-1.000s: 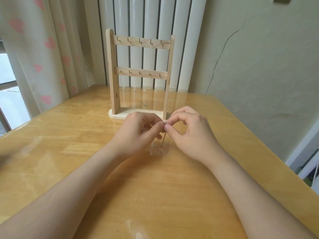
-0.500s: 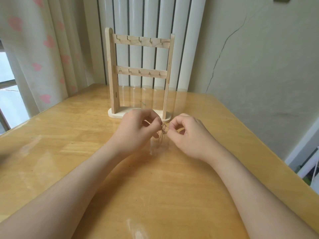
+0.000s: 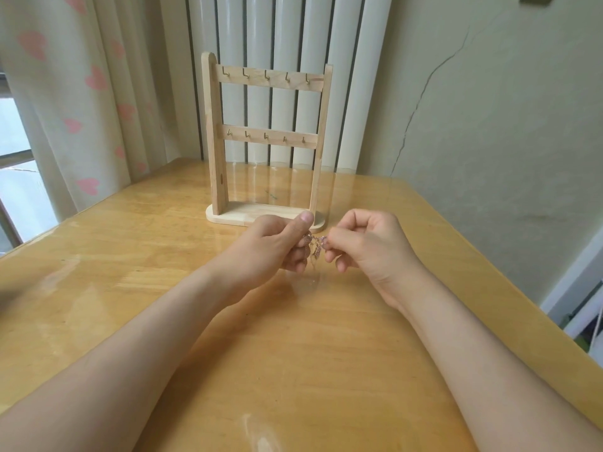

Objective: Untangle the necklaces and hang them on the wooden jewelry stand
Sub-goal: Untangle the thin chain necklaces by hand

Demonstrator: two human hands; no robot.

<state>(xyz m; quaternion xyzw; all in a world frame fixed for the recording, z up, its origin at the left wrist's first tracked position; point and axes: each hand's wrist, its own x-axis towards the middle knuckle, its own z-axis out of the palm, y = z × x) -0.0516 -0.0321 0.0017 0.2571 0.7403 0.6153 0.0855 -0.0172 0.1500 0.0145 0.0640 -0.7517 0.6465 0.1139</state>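
My hands have drawn apart: a second ago the fingertips met in front of the stand. Now a short gap has opened between my left hand and right hand. The necklaces are stretched across that gap, just before the stand's base and above the surface. Both sets of fingers are curled and pinch the chains. I judge the knot is loosening but not free. The stand's hooks are all bare.
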